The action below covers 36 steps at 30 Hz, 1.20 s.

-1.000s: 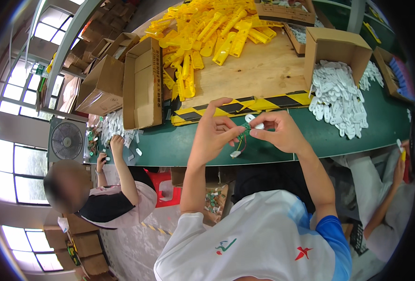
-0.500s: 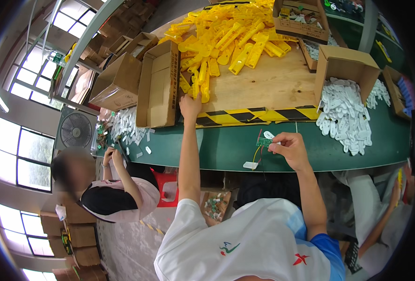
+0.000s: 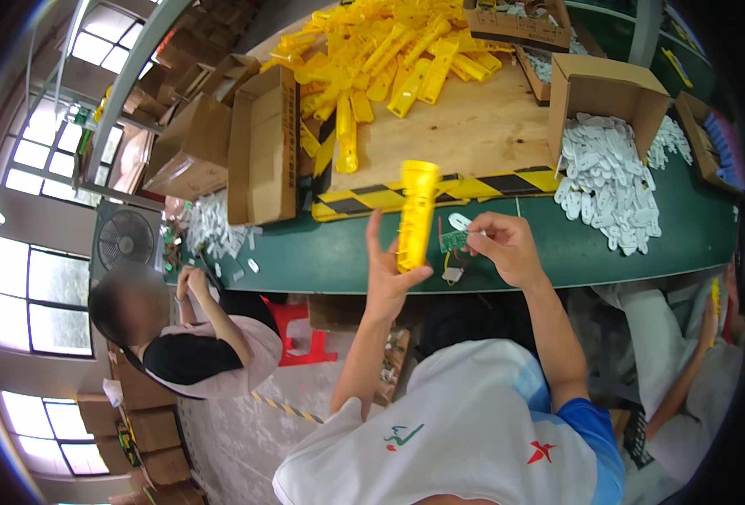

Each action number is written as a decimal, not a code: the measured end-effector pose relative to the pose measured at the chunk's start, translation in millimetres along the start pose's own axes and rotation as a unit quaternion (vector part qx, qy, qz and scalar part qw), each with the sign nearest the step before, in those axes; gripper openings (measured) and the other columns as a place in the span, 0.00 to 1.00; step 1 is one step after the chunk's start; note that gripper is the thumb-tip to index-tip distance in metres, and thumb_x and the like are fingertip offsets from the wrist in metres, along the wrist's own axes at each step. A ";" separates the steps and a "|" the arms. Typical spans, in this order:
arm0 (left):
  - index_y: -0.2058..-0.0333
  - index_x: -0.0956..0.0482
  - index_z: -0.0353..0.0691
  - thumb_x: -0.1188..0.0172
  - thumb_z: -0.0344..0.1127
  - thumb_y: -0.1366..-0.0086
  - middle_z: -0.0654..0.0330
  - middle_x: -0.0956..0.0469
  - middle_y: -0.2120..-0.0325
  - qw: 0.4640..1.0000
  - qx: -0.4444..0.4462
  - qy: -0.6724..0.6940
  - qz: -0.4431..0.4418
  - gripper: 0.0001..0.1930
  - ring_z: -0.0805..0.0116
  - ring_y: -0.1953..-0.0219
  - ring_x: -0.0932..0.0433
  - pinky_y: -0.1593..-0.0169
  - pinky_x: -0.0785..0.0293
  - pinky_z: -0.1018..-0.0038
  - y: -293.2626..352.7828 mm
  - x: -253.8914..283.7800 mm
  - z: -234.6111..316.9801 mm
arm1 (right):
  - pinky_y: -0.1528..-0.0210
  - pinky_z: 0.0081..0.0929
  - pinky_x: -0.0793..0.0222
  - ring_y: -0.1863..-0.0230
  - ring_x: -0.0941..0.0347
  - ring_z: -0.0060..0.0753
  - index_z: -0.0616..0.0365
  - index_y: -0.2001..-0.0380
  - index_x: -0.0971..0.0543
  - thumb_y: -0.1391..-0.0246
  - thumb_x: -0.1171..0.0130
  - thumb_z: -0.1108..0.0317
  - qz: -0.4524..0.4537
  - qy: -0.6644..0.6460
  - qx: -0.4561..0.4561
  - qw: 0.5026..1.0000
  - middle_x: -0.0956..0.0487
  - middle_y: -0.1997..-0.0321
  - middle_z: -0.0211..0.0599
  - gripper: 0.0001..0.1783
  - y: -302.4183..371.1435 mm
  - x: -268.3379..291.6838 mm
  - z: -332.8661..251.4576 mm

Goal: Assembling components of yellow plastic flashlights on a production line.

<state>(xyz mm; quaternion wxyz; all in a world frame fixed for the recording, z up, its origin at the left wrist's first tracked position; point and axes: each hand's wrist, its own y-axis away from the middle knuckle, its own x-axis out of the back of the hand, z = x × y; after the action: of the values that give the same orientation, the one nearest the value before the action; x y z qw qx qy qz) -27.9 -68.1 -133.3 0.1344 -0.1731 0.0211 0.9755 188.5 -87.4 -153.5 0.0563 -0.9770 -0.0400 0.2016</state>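
Observation:
My left hand [image 3: 385, 284] is wrapped round the lower end of a yellow plastic flashlight-shaped shell [image 3: 418, 210], raised upright over the front of the green table. Across from it, the fingertips of my right hand [image 3: 511, 251] pinch a small green circuit board [image 3: 452, 241]. Wires run from the board, and a small white block [image 3: 452, 274] hangs below it near the table edge. Just beyond the board shows a white oval piece [image 3: 459, 220]; whether my fingers touch it I cannot tell.
Yellow shells [image 3: 381, 55] lie heaped on a wooden board [image 3: 473, 135] edged with black-and-yellow tape. An open carton [image 3: 263, 151] stands left. White oval parts [image 3: 608, 181] spill from a tipped box [image 3: 608, 84] at right. A person [image 3: 208, 337] sits at the left; another's arm [image 3: 684, 379] shows right.
My left hand has come back from the pile's near edge with a yellow shell, now close to the circuit board. The right hand still holds the board. The whole view has shifted slightly.

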 end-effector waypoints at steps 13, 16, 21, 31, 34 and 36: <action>0.49 0.44 0.44 0.59 0.39 0.23 0.47 0.25 0.52 0.978 0.078 0.171 -0.094 0.10 0.54 0.55 0.20 0.51 0.22 0.61 10.5 -47.7 -33.1 | 0.69 0.16 0.30 0.70 0.27 0.15 0.67 0.63 0.20 0.40 0.37 0.73 0.067 0.030 0.052 0.996 0.20 0.69 0.31 0.07 12.4 -3.4 -7.8; 0.49 0.44 0.45 0.58 0.39 0.23 0.49 0.25 0.52 0.977 0.056 0.190 -0.078 0.10 0.57 0.54 0.21 0.50 0.22 0.62 14.3 -53.0 -45.7 | 0.71 0.16 0.31 0.72 0.28 0.15 0.67 0.64 0.20 0.40 0.37 0.73 0.052 0.058 0.030 0.997 0.20 0.71 0.31 0.07 14.8 -1.3 -12.1; 0.49 0.43 0.48 0.60 0.42 0.22 0.50 0.25 0.51 0.981 0.058 0.170 -0.075 0.09 0.56 0.53 0.21 0.49 0.22 0.61 16.0 -53.3 -49.6 | 0.71 0.16 0.32 0.73 0.29 0.15 0.67 0.65 0.19 0.40 0.36 0.72 0.048 0.047 -0.010 0.998 0.20 0.72 0.31 0.07 17.7 0.8 -16.8; 0.33 0.44 0.44 0.62 0.43 0.22 0.54 0.26 0.48 0.987 0.074 0.125 -0.065 0.23 0.59 0.51 0.22 0.49 0.22 0.63 12.3 -50.7 -46.9 | 0.69 0.15 0.28 0.71 0.26 0.14 0.66 0.65 0.19 0.40 0.36 0.70 0.083 0.079 0.028 0.993 0.19 0.71 0.30 0.08 14.3 -4.7 -6.3; 0.33 0.43 0.43 0.63 0.42 0.22 0.54 0.26 0.48 0.987 0.076 0.128 -0.057 0.23 0.58 0.51 0.21 0.49 0.22 0.63 12.6 -50.5 -48.2 | 0.70 0.15 0.28 0.72 0.27 0.14 0.66 0.65 0.18 0.40 0.36 0.70 0.094 0.093 0.017 0.991 0.19 0.71 0.30 0.08 14.3 -5.4 -3.5; 0.33 0.43 0.43 0.63 0.41 0.22 0.54 0.26 0.47 0.988 0.072 0.128 -0.056 0.22 0.58 0.51 0.21 0.49 0.22 0.63 12.8 -49.5 -49.1 | 0.71 0.14 0.28 0.72 0.27 0.13 0.66 0.65 0.19 0.40 0.36 0.69 0.093 0.095 0.015 0.991 0.19 0.71 0.30 0.09 13.7 -5.9 -3.2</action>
<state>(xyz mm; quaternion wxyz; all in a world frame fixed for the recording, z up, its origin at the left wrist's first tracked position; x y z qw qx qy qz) 29.7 -97.3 -162.5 0.1974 -0.2873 0.0985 0.9321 185.2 -101.9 -150.0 0.0559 -0.9903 0.0594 0.1127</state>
